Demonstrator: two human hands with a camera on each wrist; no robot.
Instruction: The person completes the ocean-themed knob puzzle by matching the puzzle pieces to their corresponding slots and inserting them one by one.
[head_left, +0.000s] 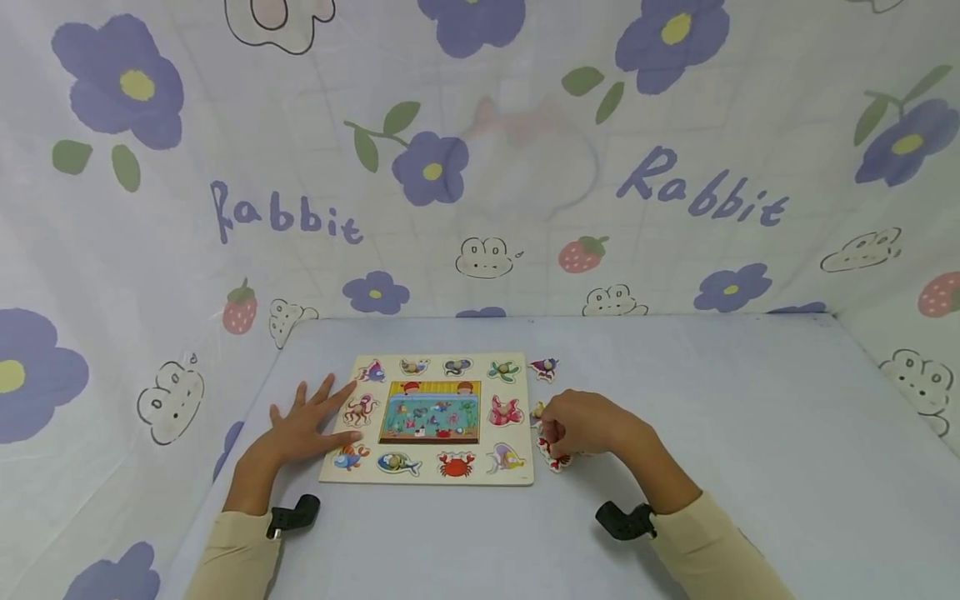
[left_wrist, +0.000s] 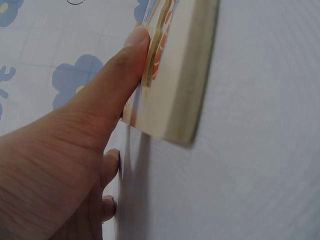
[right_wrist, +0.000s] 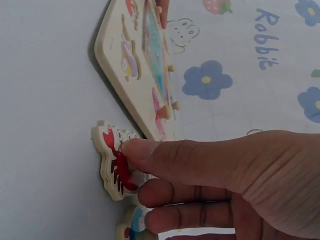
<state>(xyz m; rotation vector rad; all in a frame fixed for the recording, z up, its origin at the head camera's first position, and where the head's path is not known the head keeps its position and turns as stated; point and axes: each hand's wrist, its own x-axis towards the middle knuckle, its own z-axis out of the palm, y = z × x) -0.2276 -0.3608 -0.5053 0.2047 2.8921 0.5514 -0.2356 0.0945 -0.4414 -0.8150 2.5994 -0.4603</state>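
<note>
A pale wooden puzzle board (head_left: 480, 478) with sea animals around an aquarium picture lies on the table. My left hand (head_left: 300, 429) is spread at its left edge, and the thumb (left_wrist: 125, 60) lies on the board near an orange-striped picture. Just right of the board, my right hand (head_left: 588, 421) pinches a red lobster puzzle piece (right_wrist: 117, 167) between thumb and curled fingers. The hand partly covers this piece. Close beside it lies a piece with blue on it (right_wrist: 135, 222), partly behind the fingers.
A purple fish piece (head_left: 543, 367) lies off the board's upper right corner. A yellow piece (head_left: 537, 410) peeks out beside the right hand. On the board, a red crab piece (head_left: 455, 464) sits at the bottom. A flowered curtain (head_left: 540, 267) hangs behind the table.
</note>
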